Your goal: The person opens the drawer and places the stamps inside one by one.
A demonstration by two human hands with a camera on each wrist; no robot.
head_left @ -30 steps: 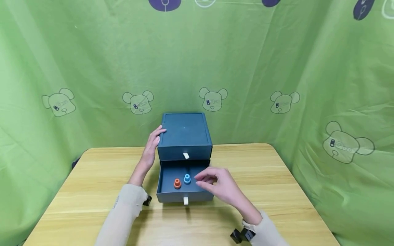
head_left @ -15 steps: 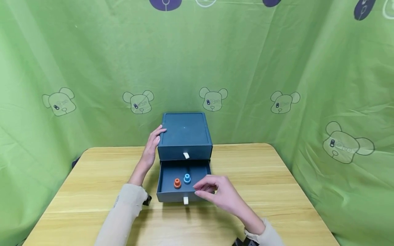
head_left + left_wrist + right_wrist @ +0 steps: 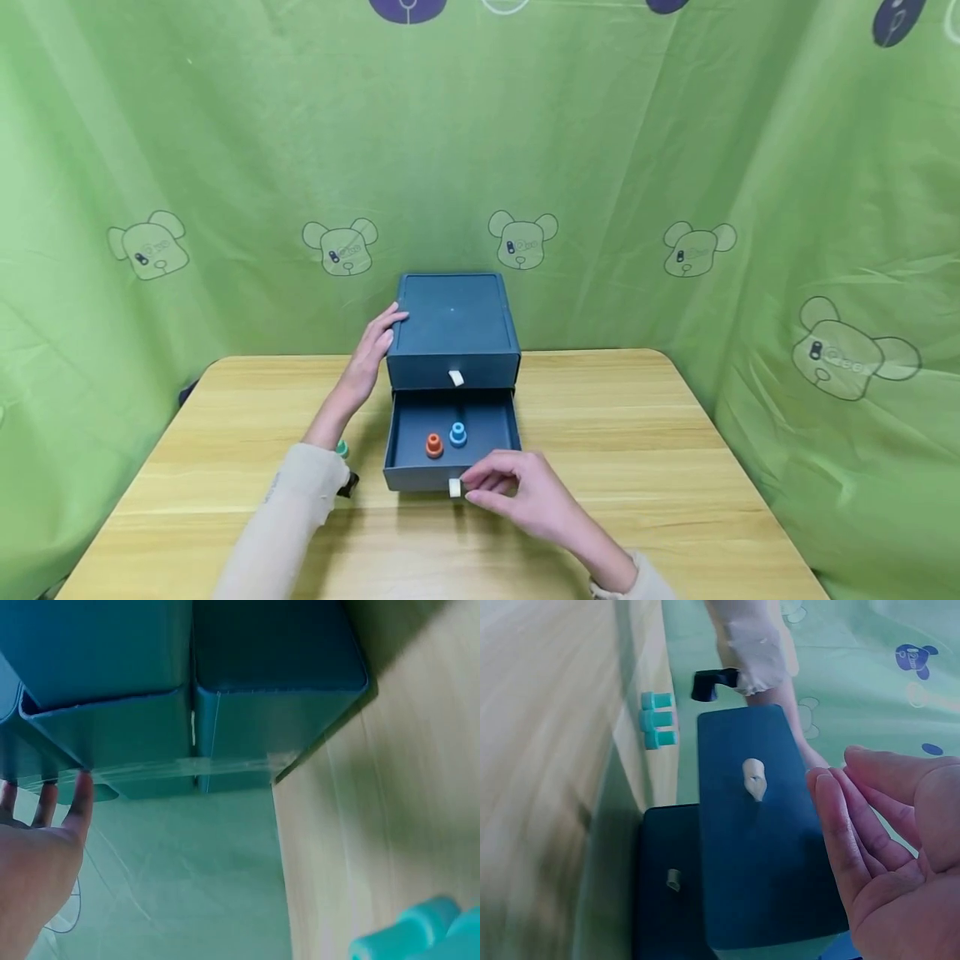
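A dark blue drawer cabinet [image 3: 453,312] stands on the table, its pulled-out drawer [image 3: 405,478] holding an orange stepped peg [image 3: 434,446] and a light blue stepped peg [image 3: 457,434]. Both pegs stand upright. My left hand [image 3: 369,350] rests against the cabinet's left side, fingertips over its top edge; the left wrist view shows those fingers extended. Just right of the drawer's white pull tab [image 3: 454,487] is my right hand [image 3: 525,496], with bent, relaxed fingers. The right wrist view shows a gap between its fingertips and the tab [image 3: 754,780], and nothing in its grasp.
Beside my left forearm, teal pieces [image 3: 658,720] stand on the wooden table [image 3: 615,467]. Under the pulled-out drawer sits another closed drawer front [image 3: 673,907] with its own tab. A green patterned curtain [image 3: 600,167] hangs behind the table and at both sides.
My right hand has come down and toward me, from the drawer's right side to beside its tab. A teal piece now shows next to my left forearm, which shifted slightly left.
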